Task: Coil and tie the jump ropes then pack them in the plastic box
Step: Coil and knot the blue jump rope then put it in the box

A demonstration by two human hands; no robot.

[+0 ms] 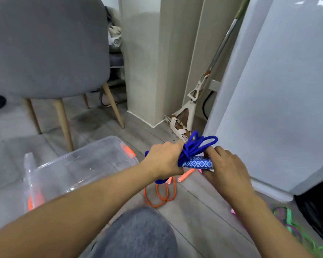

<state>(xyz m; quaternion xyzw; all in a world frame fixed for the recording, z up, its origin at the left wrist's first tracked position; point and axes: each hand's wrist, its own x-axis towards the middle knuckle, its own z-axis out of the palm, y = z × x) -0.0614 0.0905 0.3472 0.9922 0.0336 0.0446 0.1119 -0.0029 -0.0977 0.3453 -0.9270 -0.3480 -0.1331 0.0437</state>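
A grey wood-look floor (93,127) runs under everything, with a grey-clad knee (138,233) at the near edge. Low on the right, a green and purple jump rope (287,218) lies loose on the boards. An orange jump rope (162,194) sprawls on the floor just below the hands. Above it, held off the floor, is the blue jump rope (196,148), bunched into loops. The left hand (164,161) has a closed grip round the gathered cords. The right hand (226,168) grips the far end of the rope's patterned handle (196,164), fingers on top and thumb beneath. To the left the clear plastic box (78,164) with orange latches sits on the floor, near the hands. Beyond stand a mop (186,112) leaning in the corner, a grey chair (45,43) and a white appliance (278,90).
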